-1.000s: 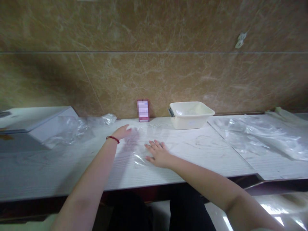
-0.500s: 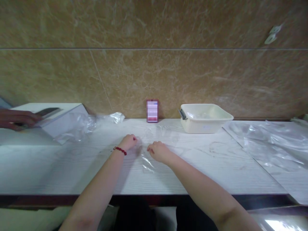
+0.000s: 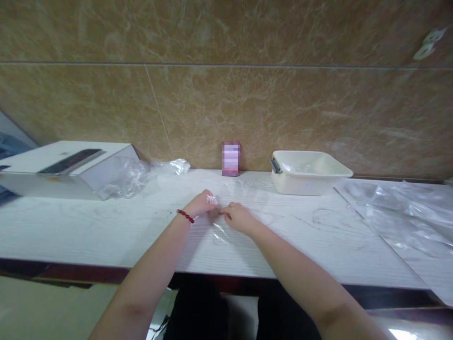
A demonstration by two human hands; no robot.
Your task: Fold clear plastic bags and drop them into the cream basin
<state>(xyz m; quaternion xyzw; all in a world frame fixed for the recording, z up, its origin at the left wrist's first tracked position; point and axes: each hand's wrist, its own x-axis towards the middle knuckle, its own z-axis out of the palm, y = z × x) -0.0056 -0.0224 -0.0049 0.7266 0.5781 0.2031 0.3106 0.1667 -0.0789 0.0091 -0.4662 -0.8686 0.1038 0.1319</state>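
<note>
My left hand (image 3: 201, 204), with a red beaded bracelet on the wrist, is closed on a piece of clear plastic that glints by its fingers. Close beside it, my right hand (image 3: 238, 219) is pinched, its fingertips at the same thin plastic and almost touching the left fingers. A clear plastic bag (image 3: 220, 233) lies below and between both hands on the white wood-grain table (image 3: 148, 241). Its outline is hard to make out against the tabletop.
A cream plastic bin (image 3: 311, 185) with a grey latch stands back right, clear plastic inside. A phone (image 3: 230, 159) leans on the wall. At left, a white box (image 3: 46, 184) carries a dark object (image 3: 72, 161), beside crumpled plastic (image 3: 130, 177). Plastic sheeting (image 3: 406, 212) covers the right.
My left hand has moved right toward my right hand, with plastic now showing at its fingers. Another person's hand at the white box has left the view. The camera view has shifted slightly.
</note>
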